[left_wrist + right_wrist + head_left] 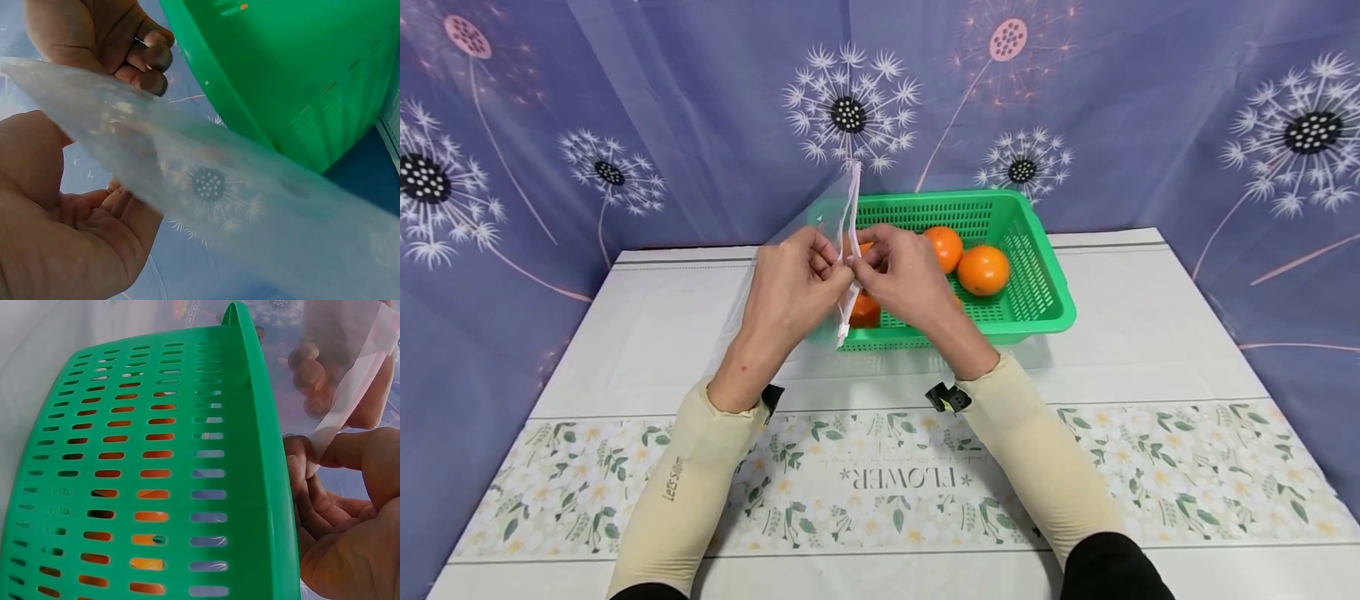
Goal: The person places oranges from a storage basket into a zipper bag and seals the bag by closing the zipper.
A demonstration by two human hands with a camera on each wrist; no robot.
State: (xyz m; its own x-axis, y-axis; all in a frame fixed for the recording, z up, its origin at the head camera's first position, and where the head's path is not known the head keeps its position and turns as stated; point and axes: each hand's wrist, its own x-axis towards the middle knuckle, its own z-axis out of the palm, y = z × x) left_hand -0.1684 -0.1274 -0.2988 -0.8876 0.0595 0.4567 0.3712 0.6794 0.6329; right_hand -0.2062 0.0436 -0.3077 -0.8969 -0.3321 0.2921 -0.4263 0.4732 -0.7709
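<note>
Head view: left hand (792,283) and right hand (904,273) pinch the white zip strip (853,204) of a clear plastic bag (269,212), likely light, limp, slippery; best gripped there.

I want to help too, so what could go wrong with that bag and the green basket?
First, the clear bag looks thin and floppy, so its zip strip might slip from the left hand or right hand. Second, tugging too hard could perhaps stretch or tear it. Third, both hands are working close to the green basket, so a bump might jostle the round orange fruits inside.
</note>
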